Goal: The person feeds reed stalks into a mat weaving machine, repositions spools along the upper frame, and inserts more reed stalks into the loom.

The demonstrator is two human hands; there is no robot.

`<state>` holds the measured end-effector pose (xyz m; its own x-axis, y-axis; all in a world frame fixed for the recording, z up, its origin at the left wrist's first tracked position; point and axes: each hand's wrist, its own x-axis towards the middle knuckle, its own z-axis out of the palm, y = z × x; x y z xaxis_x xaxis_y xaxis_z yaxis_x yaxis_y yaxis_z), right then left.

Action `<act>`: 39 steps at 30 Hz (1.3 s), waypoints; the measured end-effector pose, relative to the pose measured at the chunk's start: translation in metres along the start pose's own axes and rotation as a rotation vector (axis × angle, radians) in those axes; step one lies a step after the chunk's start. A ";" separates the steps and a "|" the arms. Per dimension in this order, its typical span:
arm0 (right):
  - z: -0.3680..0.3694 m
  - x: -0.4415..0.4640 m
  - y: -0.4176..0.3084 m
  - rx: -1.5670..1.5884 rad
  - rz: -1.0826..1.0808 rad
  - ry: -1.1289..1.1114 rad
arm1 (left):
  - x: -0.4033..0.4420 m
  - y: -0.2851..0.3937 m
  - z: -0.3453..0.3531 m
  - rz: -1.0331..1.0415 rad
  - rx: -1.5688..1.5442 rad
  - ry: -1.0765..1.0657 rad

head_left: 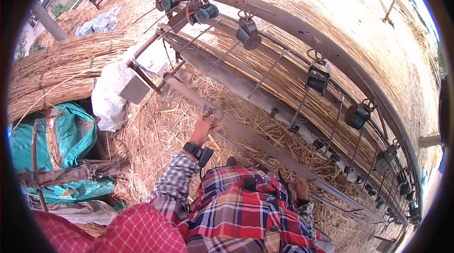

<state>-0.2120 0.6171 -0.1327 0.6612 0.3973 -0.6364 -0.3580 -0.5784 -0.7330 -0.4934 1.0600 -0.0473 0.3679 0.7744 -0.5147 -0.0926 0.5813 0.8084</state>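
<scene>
My left hand, with a dark wristband, is closed around the near end of a thin metal rod, beside a small fitting on a long metal pipe. Farther right, my right hand is closed on the same rod, close under the pipe; its fingers are partly hidden. The pipe runs slantwise across the front of a long metal frame. Wire-wound spools hang along this frame in metal holders. A layer of reed stalks lies beneath the spools.
Loose straw covers the ground under the pipe. At left are tied reed bundles, a pale block, a white sack, a wooden post rail and a green tarp. A large reed mat spreads beyond the frame.
</scene>
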 end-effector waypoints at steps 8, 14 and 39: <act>-0.017 0.000 -0.020 0.045 0.022 -0.057 | 0.021 0.119 0.034 0.779 0.621 0.273; -0.026 -0.006 0.028 -0.253 -0.313 -0.052 | 0.007 0.256 0.114 1.480 1.082 0.513; 0.116 -0.079 0.112 -0.551 -0.174 0.220 | 0.048 0.369 0.116 1.445 0.800 0.061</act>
<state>-0.3810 0.6031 -0.1922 0.8205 0.3971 -0.4112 0.1223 -0.8246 -0.5524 -0.4030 1.2826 0.2595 0.3703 0.5456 0.7517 0.1723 -0.8356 0.5216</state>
